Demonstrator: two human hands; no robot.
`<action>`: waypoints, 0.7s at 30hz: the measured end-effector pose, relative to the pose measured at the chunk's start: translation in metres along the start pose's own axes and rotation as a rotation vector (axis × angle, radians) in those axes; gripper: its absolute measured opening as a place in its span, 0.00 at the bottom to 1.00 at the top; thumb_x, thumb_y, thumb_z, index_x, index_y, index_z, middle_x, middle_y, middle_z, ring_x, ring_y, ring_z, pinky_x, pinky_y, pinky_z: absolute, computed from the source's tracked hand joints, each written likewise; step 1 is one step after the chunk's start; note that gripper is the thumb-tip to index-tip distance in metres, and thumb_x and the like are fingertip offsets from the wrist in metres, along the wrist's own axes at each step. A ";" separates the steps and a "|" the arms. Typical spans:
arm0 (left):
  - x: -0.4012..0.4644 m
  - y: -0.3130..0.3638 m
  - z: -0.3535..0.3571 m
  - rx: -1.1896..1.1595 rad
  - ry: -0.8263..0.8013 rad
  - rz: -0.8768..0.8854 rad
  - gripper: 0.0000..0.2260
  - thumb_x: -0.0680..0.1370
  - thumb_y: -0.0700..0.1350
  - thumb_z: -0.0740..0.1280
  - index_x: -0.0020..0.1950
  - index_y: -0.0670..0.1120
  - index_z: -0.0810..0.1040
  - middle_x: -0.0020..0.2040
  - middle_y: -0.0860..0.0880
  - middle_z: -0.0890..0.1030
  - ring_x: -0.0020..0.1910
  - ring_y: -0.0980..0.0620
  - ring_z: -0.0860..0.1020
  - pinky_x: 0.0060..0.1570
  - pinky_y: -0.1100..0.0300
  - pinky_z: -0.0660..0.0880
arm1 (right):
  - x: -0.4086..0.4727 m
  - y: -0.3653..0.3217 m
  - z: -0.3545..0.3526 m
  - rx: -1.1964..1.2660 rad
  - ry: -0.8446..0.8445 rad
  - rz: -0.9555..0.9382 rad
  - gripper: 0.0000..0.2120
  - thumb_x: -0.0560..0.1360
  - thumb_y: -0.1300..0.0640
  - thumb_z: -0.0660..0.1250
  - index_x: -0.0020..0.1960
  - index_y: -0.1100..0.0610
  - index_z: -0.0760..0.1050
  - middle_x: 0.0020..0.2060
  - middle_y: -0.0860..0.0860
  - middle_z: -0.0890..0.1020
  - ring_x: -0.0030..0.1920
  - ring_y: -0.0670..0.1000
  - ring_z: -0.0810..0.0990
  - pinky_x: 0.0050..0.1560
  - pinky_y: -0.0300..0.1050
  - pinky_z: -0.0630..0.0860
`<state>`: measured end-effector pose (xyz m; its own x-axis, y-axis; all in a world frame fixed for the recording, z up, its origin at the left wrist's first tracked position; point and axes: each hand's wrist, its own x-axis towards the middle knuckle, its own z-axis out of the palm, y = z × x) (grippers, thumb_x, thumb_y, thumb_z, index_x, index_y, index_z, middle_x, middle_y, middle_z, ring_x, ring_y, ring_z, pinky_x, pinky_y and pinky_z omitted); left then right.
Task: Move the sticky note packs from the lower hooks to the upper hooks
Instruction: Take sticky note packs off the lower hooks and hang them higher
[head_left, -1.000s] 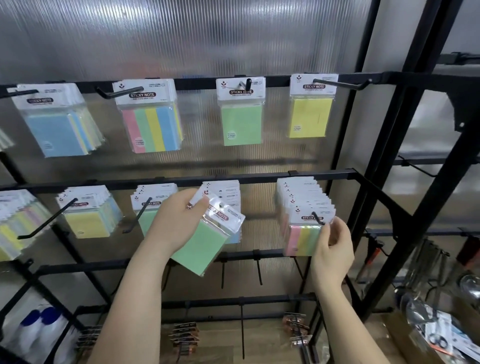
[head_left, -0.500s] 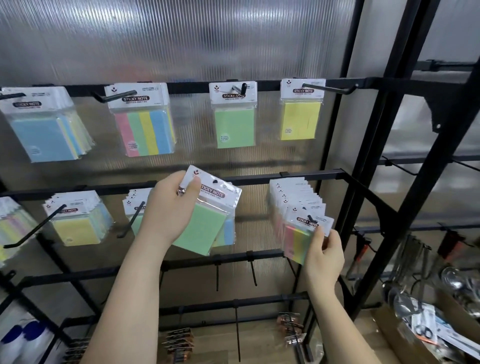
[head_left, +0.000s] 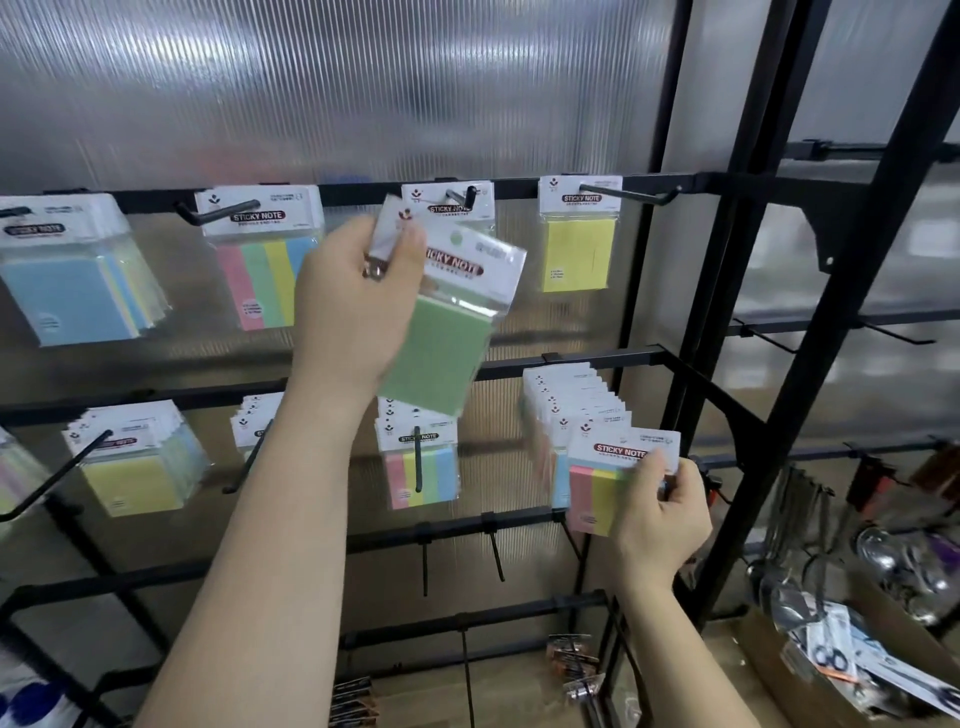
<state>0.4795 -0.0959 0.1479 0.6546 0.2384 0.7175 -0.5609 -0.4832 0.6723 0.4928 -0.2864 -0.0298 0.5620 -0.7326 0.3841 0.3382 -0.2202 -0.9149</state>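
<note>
Fingers of the left hand (head_left: 358, 306) are clamped on the white header card of a green pack (head_left: 441, 343), thumb over the card's upper left corner; the pack hangs tilted, just below and in front of the upper hook (head_left: 462, 196) that already carries one green pack. Fingers of the right hand (head_left: 660, 514) pinch the front multicolour pack (head_left: 597, 488) of the lower-right stack (head_left: 566, 410). Whether that pack is off its hook cannot be told.

Upper rail (head_left: 675, 183): four hooks, each loaded thinly except the far-left one. Lower rail (head_left: 597, 359): stacks remain on every hook — the task looks far from finished.

Risks, as judged:
- The thumb sits near the hang hole on a tilted card; the hook tip may miss and crease or tear the header.
- Attention is split between two hands — the right-hand pull could drag neighbouring packs off.

Condition of the green pack: clear glossy sleeve, printed "STICKY NOTE" header, flat pad — light, slippery, easily bent at the card.
</note>
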 end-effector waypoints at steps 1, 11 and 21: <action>0.005 0.007 0.002 -0.006 0.020 0.013 0.10 0.79 0.47 0.64 0.37 0.54 0.74 0.36 0.57 0.78 0.34 0.64 0.76 0.36 0.63 0.72 | 0.000 -0.001 0.001 0.004 -0.001 -0.010 0.15 0.70 0.40 0.53 0.31 0.49 0.63 0.27 0.45 0.69 0.30 0.38 0.71 0.32 0.33 0.64; 0.039 0.010 0.029 -0.005 0.154 -0.010 0.18 0.71 0.55 0.70 0.45 0.38 0.81 0.41 0.48 0.83 0.40 0.49 0.80 0.38 0.53 0.75 | -0.004 -0.012 -0.001 0.061 -0.027 -0.059 0.15 0.75 0.50 0.57 0.31 0.51 0.63 0.27 0.45 0.69 0.28 0.37 0.71 0.30 0.29 0.64; 0.034 0.001 0.035 -0.062 0.173 -0.070 0.16 0.74 0.53 0.70 0.40 0.39 0.78 0.33 0.54 0.77 0.32 0.56 0.72 0.33 0.61 0.67 | -0.009 -0.023 0.000 0.112 -0.044 -0.051 0.16 0.72 0.47 0.57 0.29 0.52 0.60 0.25 0.44 0.65 0.26 0.37 0.68 0.28 0.28 0.63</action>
<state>0.5187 -0.1180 0.1668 0.5990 0.4131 0.6860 -0.5507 -0.4093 0.7274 0.4802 -0.2746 -0.0117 0.5736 -0.6929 0.4369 0.4477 -0.1814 -0.8756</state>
